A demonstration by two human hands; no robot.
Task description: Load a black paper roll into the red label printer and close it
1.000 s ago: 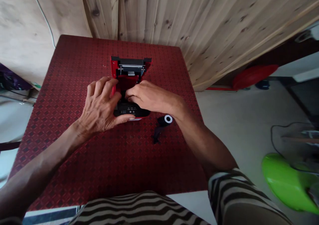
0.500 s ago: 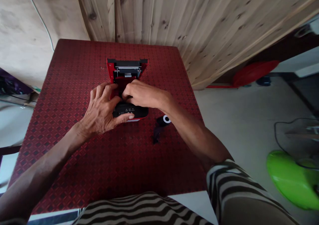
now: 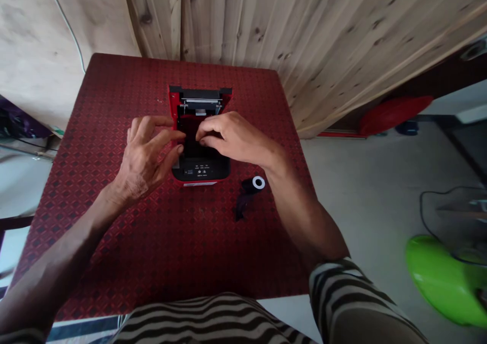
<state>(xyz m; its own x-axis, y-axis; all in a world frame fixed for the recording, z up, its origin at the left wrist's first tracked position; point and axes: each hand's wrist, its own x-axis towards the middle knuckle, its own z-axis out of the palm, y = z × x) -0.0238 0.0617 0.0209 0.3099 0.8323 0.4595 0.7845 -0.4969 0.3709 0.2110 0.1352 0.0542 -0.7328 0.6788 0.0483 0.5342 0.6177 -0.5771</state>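
A red and black portable printer [image 3: 201, 169] stands on the table with its lid [image 3: 201, 100] raised, its roller and bar facing me. The dark compartment is too dim for me to make out its contents. My left hand [image 3: 146, 153] is at the printer's left side, fingers spread, fingertips at the compartment's left edge. Over the right part of the compartment, my right hand [image 3: 236, 138] has curved fingers and a gap between thumb and forefinger, with nothing visible in them. A black ribbon roll [image 3: 254, 183] with a white core end lies right of the printer, its loose tail towards me.
The red patterned table [image 3: 182, 252] meets a wooden plank wall [image 3: 236, 24] at the back. On the floor to the right are a green plastic object [image 3: 437, 278] and a red round object [image 3: 395, 114]. A thin cable [image 3: 68, 24] hangs at upper left.
My left thumb has come off the printer's front panel and that hand has shifted slightly left. My right hand has lifted a little and its fingers have parted. The ribbon roll stays put.
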